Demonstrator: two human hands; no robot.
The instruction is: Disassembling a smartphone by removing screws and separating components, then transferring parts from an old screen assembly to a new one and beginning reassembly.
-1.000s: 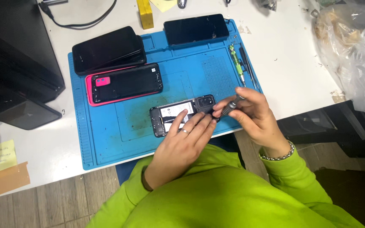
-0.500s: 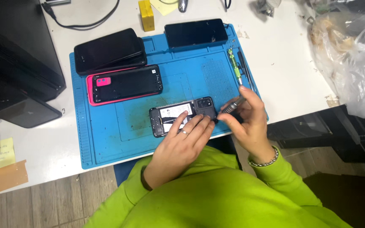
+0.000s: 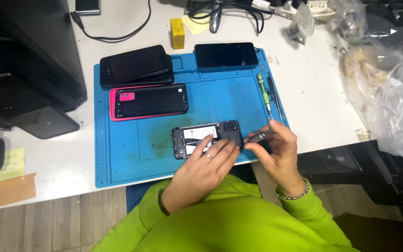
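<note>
An opened black phone [image 3: 197, 136] lies back-side up near the front edge of the blue work mat [image 3: 131, 154], its insides showing. My left hand [image 3: 204, 169] rests on it, fingers pressing its lower half. My right hand [image 3: 276, 151] grips a small grey screwdriver [image 3: 258, 136] whose tip meets the phone's right end, beside the camera block [image 3: 232, 127]. Both sleeves are bright green.
On the mat lie a phone in a pink case [image 3: 149, 101], a stack of dark phones [image 3: 136, 65] and another dark phone [image 3: 225, 54]. A green-handled tool and tweezers [image 3: 267, 93] sit at the mat's right edge. A black box [image 3: 24, 65] stands left, plastic bags [image 3: 388, 93] right.
The view shifted slightly. My right hand has turned a little with the screwdriver at the phone's right end. My left hand stays on the phone.
</note>
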